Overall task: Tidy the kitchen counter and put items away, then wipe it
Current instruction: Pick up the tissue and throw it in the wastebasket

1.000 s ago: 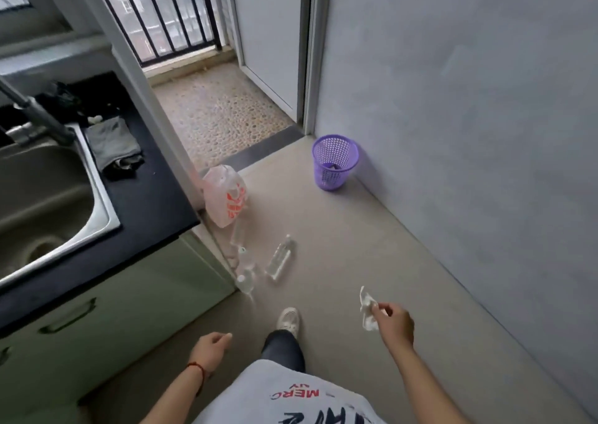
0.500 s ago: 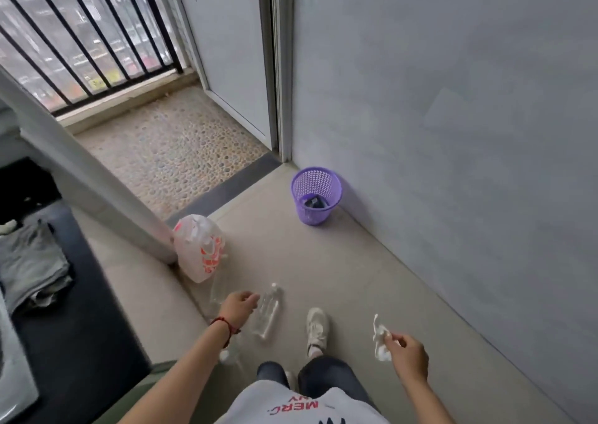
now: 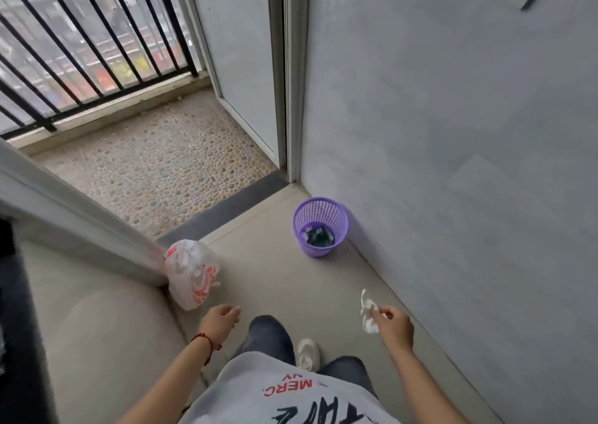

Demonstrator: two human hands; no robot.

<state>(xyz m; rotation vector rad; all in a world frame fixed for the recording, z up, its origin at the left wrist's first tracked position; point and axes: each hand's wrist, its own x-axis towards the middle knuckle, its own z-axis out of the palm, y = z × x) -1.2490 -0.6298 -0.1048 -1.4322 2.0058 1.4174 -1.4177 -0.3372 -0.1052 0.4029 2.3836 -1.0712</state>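
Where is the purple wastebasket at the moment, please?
In the head view, the purple wastebasket stands on the floor right of centre, against the grey wall, just inside the balcony threshold.

Stands against the wall [image 3: 453,132]: basket [image 3: 320,252], right of the bag [image 3: 192,274] at the pillar [image 3: 81,223], dark wrapper [image 3: 318,237] inside.

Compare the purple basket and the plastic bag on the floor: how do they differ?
The purple basket is rigid, perforated and open-topped, beside the wall; the plastic bag is soft, translucent white with red print, tied shut, against the counter's corner. Both stand on the floor and hold something.
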